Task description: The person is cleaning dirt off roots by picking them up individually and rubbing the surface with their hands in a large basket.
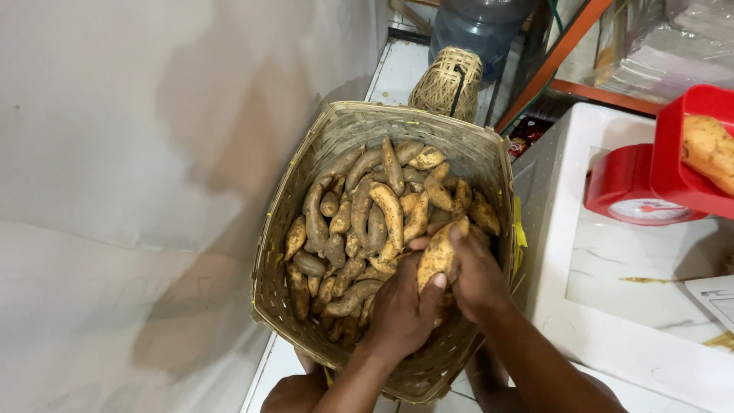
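woven basket, sweet potato gripped between both hands

Single head-worn view, looking steeply down, close over a woven basket, wall on its left

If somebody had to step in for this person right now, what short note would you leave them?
Left hand: gripping the lower end of one sweet potato over the woven basket.
Right hand: wrapped around the same sweet potato from the other side.
Things: the basket is well filled with muddy sweet potatoes. To the right, a red scale carries a red tray with one sweet potato in it.
Done: one lies on the scale.
Left: the rest are in the basket.
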